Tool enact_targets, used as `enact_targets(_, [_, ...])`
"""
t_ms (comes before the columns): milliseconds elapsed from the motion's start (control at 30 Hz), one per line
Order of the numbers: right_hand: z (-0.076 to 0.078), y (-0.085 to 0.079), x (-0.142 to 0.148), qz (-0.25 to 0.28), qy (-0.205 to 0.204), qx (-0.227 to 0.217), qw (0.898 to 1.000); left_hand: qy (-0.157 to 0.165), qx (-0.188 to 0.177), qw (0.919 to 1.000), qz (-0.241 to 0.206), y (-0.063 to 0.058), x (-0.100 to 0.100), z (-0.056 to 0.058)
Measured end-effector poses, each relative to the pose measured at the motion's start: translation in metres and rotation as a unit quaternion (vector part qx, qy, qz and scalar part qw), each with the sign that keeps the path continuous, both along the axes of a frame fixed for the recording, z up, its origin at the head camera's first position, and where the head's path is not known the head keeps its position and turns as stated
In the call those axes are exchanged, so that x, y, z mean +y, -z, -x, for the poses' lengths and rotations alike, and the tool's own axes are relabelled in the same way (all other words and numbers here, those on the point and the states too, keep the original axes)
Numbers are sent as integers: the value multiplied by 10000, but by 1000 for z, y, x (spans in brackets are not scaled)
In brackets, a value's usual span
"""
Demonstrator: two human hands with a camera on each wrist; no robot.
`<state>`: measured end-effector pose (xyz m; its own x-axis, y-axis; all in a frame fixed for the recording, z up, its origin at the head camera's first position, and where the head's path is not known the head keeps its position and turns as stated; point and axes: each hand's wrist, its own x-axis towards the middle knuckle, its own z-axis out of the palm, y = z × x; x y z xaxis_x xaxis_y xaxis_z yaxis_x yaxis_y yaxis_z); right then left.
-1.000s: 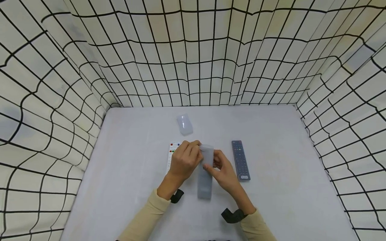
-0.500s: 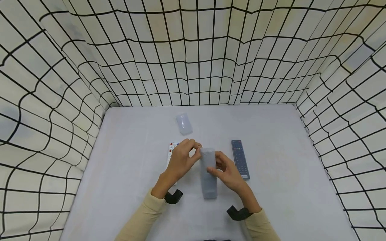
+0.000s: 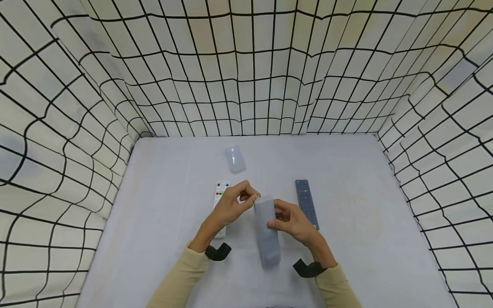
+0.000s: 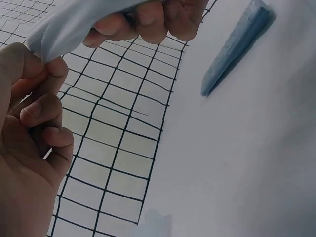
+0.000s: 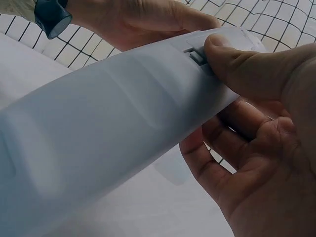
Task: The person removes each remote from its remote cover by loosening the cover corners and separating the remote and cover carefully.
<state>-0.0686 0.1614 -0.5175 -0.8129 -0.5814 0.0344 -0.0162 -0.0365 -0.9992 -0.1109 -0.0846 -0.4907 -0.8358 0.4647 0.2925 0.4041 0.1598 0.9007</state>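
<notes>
A remote control in a frosted translucent sleeve (image 3: pixel 267 241) is held back-up between my hands, tilted in the head view. My left hand (image 3: pixel 231 207) pinches the sleeve's top left corner between thumb and index finger; in the left wrist view the sleeve (image 4: pixel 74 24) gathers at those fingertips. My right hand (image 3: pixel 295 222) grips the upper right side, thumb on top and fingers below. In the right wrist view, that thumb presses beside the battery-cover latch (image 5: pixel 196 57). A white remote (image 3: pixel 221 233) lies partly hidden behind my left hand.
A dark remote (image 3: pixel 305 199) lies right of my right hand on the white table (image 3: pixel 366 214). Farther back lies a flat, pale translucent packet (image 3: pixel 235 159). White panels with a black grid (image 3: pixel 265 94) stand around the back and sides.
The sleeved remote has moved slightly toward me and to the right, and its lower end has swung right. My left hand has shifted its fingers at the corner; my right hand keeps its grip.
</notes>
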Motion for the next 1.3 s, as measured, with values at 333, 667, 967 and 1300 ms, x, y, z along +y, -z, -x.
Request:
enact_targets(333, [-4, -1, 0, 409, -215, -308, 9985, 646, -103, 9975, -252, -3, -1, 4])
enact_targets(667, [-11, 7, 2, 899, -310, -543, 9940, 795, -519, 9945, -437, 7, 7, -2])
enact_targets(967, [-18, 12, 4, 897, 225, -647, 9936, 657, -802, 9942, -286, 4, 11, -8])
enact_targets(1300, [-20, 15, -3, 988, 456, -482, 9929, 756, -1907, 9784, -265, 8, 5, -16])
